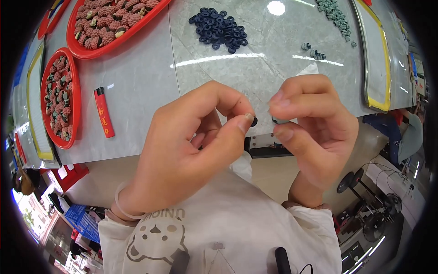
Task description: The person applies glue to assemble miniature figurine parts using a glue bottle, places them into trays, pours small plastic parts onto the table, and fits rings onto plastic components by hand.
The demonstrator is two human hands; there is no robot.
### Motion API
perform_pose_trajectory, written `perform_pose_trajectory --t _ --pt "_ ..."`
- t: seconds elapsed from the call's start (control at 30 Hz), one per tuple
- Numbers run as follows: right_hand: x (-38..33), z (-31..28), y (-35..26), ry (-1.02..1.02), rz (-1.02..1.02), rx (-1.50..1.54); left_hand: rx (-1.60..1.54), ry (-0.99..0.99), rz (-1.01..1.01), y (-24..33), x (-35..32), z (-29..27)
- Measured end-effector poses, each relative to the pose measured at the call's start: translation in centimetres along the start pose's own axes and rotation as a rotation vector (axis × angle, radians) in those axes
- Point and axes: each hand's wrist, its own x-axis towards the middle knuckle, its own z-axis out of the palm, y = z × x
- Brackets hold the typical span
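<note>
Over the table's near edge, my left hand [187,146] pinches a small dark ring [254,122] between thumb and forefinger. Just right of it, a small grey-green piece [279,120] sits between the thumb and fingers of my right hand [321,121]. A narrow gap separates the two parts, and fingers cover most of each. Beyond my hands lies a heap of dark blue rings [219,29]. To the far right are a pile of grey-green pieces [335,17] and a few pieces with dark parts on them [315,53].
A large red tray [122,40] of pink and dark pieces stands at the far left, with a smaller red tray [78,100] nearer. A red lighter [104,112] lies on the grey table [132,82]. At right is a yellow-edged panel [376,59].
</note>
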Motion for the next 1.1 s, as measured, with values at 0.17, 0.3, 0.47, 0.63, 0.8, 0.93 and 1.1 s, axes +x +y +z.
perform_pose_trajectory --t 0.17,0.3,0.47,0.63,0.8,0.93,1.1 --pt "-0.3 0.2 0.1 0.002 0.002 0.009 -0.054 -0.011 -0.052 -0.3 -0.1 0.1" --pt "-0.6 0.7 -0.3 0.042 0.067 -0.004 -0.112 -0.014 -0.078 -0.2 -0.2 0.1" --pt "-0.4 1.0 0.1 0.063 -0.062 -0.147 -0.188 -0.032 -0.062 -0.4 0.0 0.2" --pt "-0.5 1.1 -0.3 0.071 -0.115 -0.265 -0.307 -0.064 -0.095 -0.2 0.0 0.3" --pt "-0.5 1.1 -0.5 0.073 -0.186 -0.312 -0.249 -0.069 0.084 -1.2 0.0 0.3" --pt "-0.6 2.0 -0.5 0.124 -0.22 -0.355 -0.214 -0.03 0.158 -1.8 0.2 0.3" --pt "-0.8 2.5 -0.6 0.151 -0.259 -0.405 -0.1 -0.034 0.319 -1.8 0.8 -0.2"
